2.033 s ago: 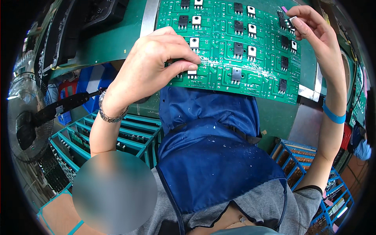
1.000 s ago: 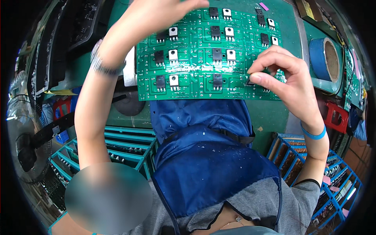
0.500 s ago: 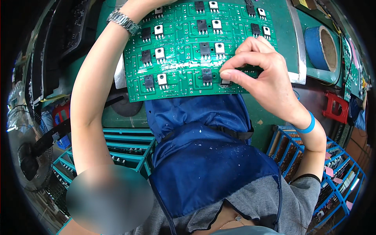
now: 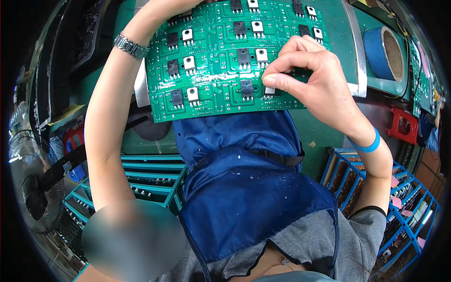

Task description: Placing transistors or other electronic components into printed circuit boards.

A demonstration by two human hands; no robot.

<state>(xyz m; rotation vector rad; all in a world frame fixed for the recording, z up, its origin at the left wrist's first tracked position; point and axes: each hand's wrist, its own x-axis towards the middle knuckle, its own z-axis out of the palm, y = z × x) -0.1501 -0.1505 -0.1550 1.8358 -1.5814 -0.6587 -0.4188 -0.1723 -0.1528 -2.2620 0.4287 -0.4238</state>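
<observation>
A large green circuit board (image 4: 213, 110) lies before me, with rows of three-legged transistors in black and silver pairs. My right hand (image 4: 307, 70) is closed in a pinch at the board's near right part, thumb and forefinger on a silver-faced transistor (image 4: 269, 90). Its legs point toward the board's near edge, and the fingers cover its upper part. Just left of it sits a black transistor (image 4: 247, 89). My left hand (image 4: 181, 4) reaches over the board's far left corner; its fingers are cut off by the picture's top edge.
A blue tape roll (image 4: 384, 54) stands right of the board, past a metal strip (image 4: 353, 47). Slotted racks holding boards flank my lap, one teal (image 4: 155, 159), one blue (image 4: 406, 230). A red stool (image 4: 403, 124) is at right, a fan (image 4: 37, 197) at left.
My left wrist has shifted slightly left and nearer. The board has slid a little left in view. My right hand keeps its pinch, and more of the transistor's silver face shows.
</observation>
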